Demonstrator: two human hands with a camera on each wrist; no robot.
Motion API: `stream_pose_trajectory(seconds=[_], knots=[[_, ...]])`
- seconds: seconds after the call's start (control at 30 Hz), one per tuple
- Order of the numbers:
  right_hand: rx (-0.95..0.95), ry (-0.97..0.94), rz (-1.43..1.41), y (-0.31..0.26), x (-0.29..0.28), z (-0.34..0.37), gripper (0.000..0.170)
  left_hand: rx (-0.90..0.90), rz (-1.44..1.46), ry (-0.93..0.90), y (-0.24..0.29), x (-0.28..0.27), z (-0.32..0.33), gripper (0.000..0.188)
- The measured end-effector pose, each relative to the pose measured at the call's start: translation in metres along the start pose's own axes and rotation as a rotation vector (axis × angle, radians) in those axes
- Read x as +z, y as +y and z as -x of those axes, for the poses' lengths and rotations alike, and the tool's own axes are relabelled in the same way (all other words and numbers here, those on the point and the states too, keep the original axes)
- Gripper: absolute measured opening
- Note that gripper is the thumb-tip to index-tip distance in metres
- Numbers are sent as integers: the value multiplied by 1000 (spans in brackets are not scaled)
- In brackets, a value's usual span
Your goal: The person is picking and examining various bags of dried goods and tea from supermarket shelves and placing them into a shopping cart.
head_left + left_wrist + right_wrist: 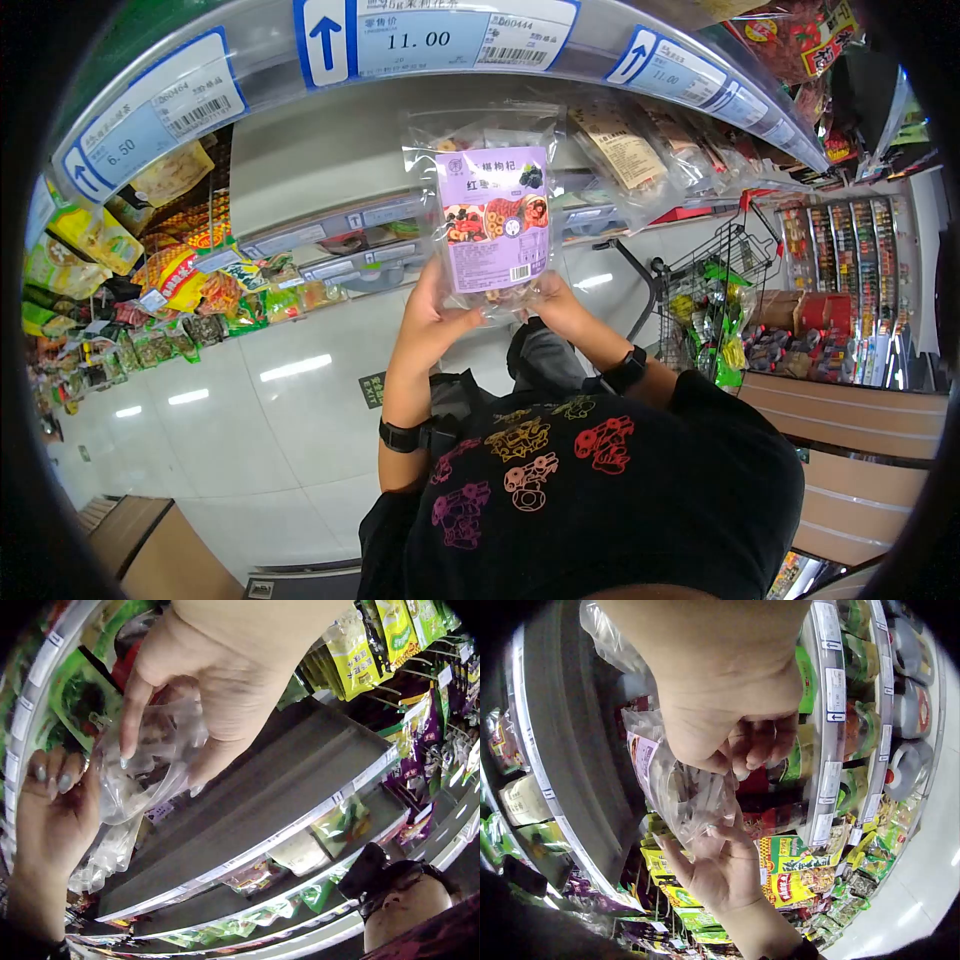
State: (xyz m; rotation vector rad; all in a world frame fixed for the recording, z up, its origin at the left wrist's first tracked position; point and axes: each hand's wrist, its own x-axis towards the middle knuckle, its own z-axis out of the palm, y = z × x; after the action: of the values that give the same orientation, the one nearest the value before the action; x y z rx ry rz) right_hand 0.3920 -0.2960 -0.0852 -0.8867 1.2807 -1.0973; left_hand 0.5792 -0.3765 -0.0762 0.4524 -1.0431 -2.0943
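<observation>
A clear plastic pouch with a purple label (pixel 495 220) showing red fruit pictures is held upright before the shelf in the head view. My left hand (pixel 432 315) grips its lower left side, thumb across the bottom. At its lower right edge, my right hand (pixel 560 305) pinches the plastic. In the left wrist view, the left hand (pixel 217 682) has fingers and thumb round the clear pouch (pixel 150 757), with the right hand (pixel 60 810) beside it. The right wrist view shows the right hand (pixel 712 705) at the pouch (pixel 682 787), and the left hand (pixel 724 874) under its lower end.
Behind the pouch is a grey shelf (pixel 320 150) with price tags (pixel 430 35) on the rail above. More clear bags (pixel 625 150) lie at its right. A shopping cart (pixel 710 290) with goods stands on the right; colourful packets (pixel 175 280) fill the left shelves.
</observation>
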Motion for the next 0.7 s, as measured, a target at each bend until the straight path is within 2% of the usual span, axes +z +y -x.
stream_pose_trajectory(seconds=[0.13, 0.23, 0.37, 0.43, 0.7], knots=[[-18, -33, 1, -4, 2, 6, 11, -44, 6, 10, 6, 1, 4, 76], [-45, -61, 20, -8, 1, 5, 14, -5, -73, -24, 3, -1, 2, 74], [-121, -102, -18, -17, 1, 11, 14, -67, -57, -38, 13, 6, 2, 68], [-172, -56, -3, -26, 5, 16, 15, -129, -52, -34, 16, 8, 3, 64], [-207, -47, -72, -32, -6, 26, 24, 75, -227, -92, 23, 26, 6, 58]])
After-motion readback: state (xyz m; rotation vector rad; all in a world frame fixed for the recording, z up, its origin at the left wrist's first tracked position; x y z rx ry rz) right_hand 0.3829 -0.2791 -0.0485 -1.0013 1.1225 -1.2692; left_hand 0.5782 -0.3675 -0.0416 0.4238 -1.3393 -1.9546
